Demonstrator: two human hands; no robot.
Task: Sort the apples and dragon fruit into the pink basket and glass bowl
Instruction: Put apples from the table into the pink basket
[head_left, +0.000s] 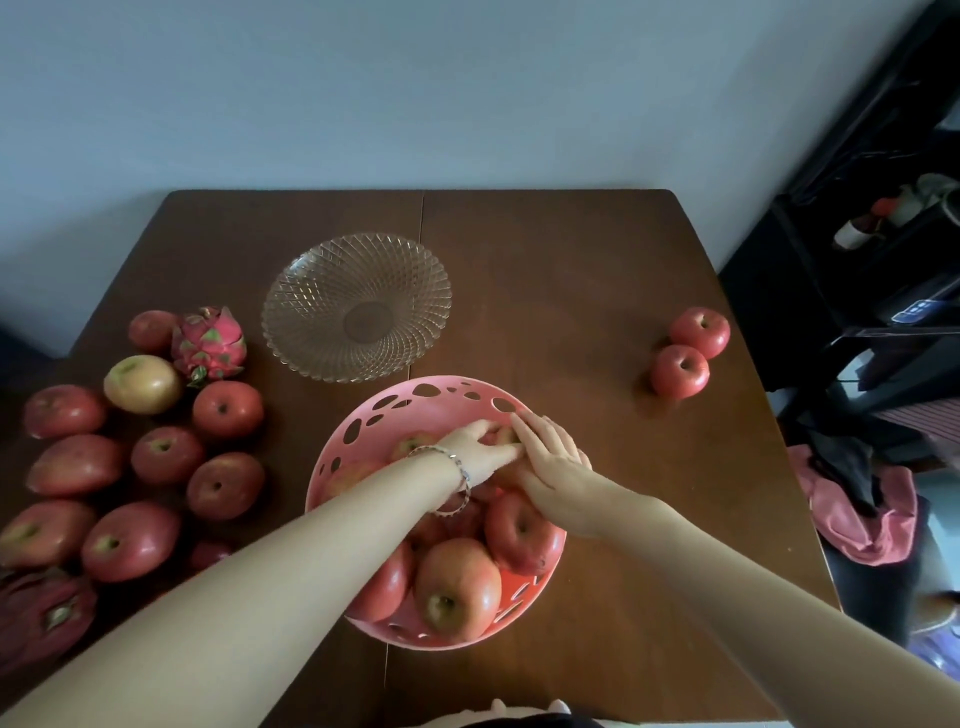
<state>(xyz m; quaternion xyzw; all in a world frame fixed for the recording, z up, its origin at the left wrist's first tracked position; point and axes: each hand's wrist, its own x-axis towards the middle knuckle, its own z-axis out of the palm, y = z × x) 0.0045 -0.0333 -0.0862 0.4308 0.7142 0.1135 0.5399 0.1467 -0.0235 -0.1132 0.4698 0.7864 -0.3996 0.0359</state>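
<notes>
The pink basket (415, 400) stands at the table's front middle and holds several red apples (457, 587). Both my hands are inside it at its far side. My left hand (480, 447), with a bracelet on the wrist, curls its fingers around an apple (503, 435). My right hand (550, 460) lies cupped over another apple that is mostly hidden beneath it, its fingertips touching the left hand. The glass bowl (357, 306) sits empty behind the basket. A dragon fruit (209, 342) lies left of the bowl, and another dragon fruit (44, 613) at the front left edge.
Several loose apples (166, 454) and one yellowish apple (141, 383) cover the table's left side. Two apples (688, 351) sit near the right edge. A wall is behind the table. Dark furniture and pink cloth (857, 512) stand to the right.
</notes>
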